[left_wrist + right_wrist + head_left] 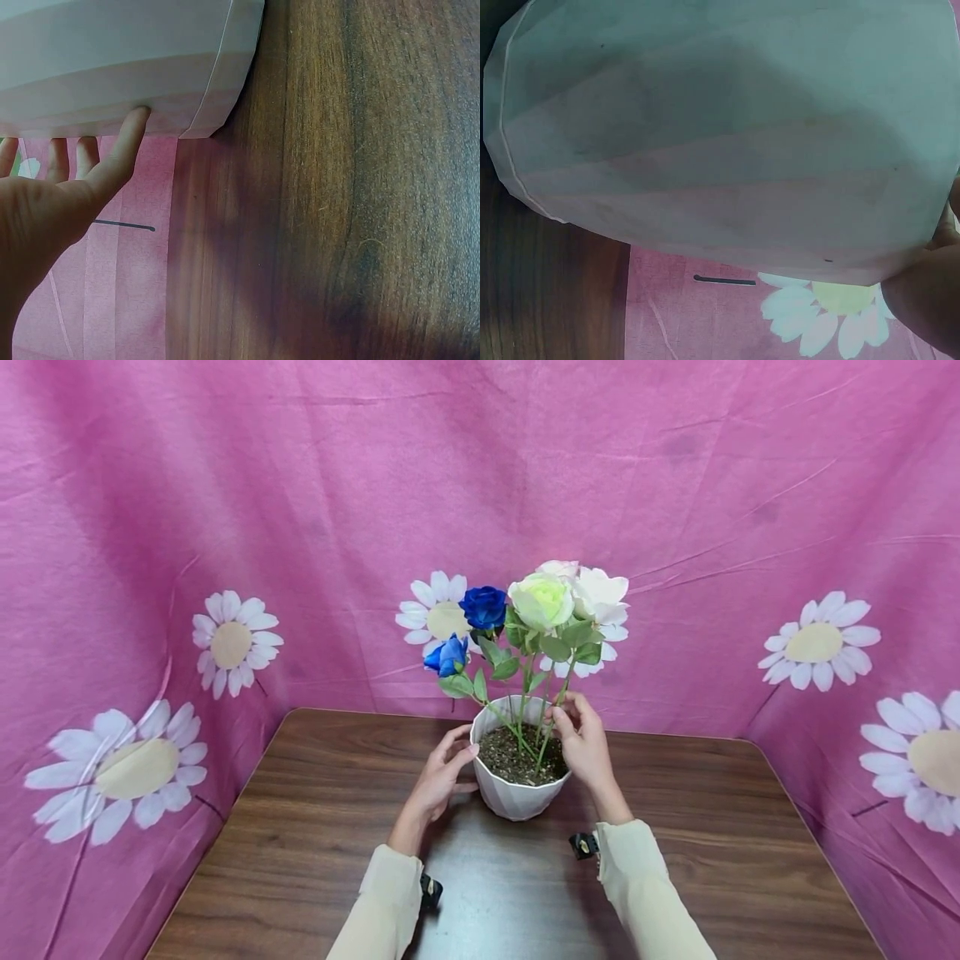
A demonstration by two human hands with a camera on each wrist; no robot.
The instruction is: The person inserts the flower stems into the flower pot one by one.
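A white faceted flower pot [519, 797] filled with dark soil [517, 758] stands on the table. My left hand [438, 777] holds the pot's left side, its thumb near the rim; in the left wrist view its fingers [129, 139] lie against the pale wall. At the right rim, my right hand [587, 747] pinches the green stem of a white rose [600, 593]. A pale green rose [542, 602], a pinkish rose [558, 568] and two blue roses, one upper [483, 607] and one lower [447, 657], also rise from the pot. The right wrist view shows mostly pot wall [720, 150], hiding the right fingertips.
The brown wood-grain table [315, 827] has its back edge close behind the pot. Pink cloth [360, 485] printed with large white daisies hangs around the back and sides. Black wrist cameras sit at the left cuff [430, 893] and right cuff [583, 846].
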